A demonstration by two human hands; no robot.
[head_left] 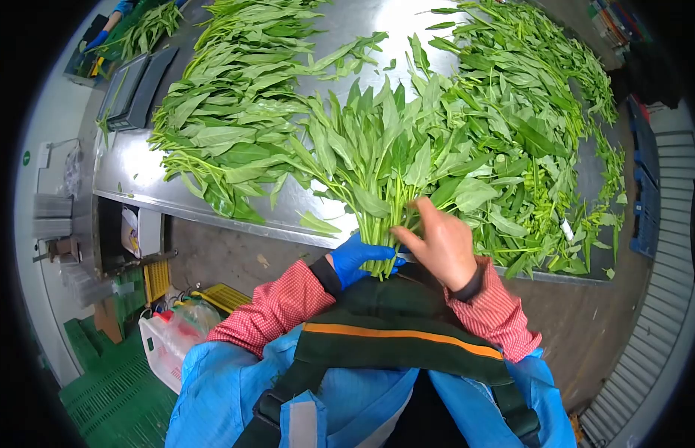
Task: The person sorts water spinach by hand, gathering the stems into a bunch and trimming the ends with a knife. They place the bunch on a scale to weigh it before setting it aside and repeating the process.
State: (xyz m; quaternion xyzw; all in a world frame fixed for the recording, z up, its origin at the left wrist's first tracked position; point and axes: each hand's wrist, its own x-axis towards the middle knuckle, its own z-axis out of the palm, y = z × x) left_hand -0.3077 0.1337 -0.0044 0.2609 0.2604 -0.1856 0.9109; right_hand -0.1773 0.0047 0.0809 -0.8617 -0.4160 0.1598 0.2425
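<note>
A bunch of water spinach (374, 164) stands upright over the table's near edge, leaves away from me and stems toward me. My left hand (355, 258), in a blue glove, is wrapped round its lower stems. Beside the bunch on the right is my bare right hand (443, 245). Its thumb touches the stems, with the forefinger bent and apart from it; the other fingers are hidden. A small grey edge shows below this hand, too little to name. More water spinach (512, 142) lies in a loose heap just beyond the right hand.
A long row of water spinach (232, 119) covers the left of the metal table (135, 168). A dark grey device (135, 89) stands at its left edge. Another person's blue-gloved hand (97, 41) shows top left. Below are a white basket (161, 347) and green crates (116, 388).
</note>
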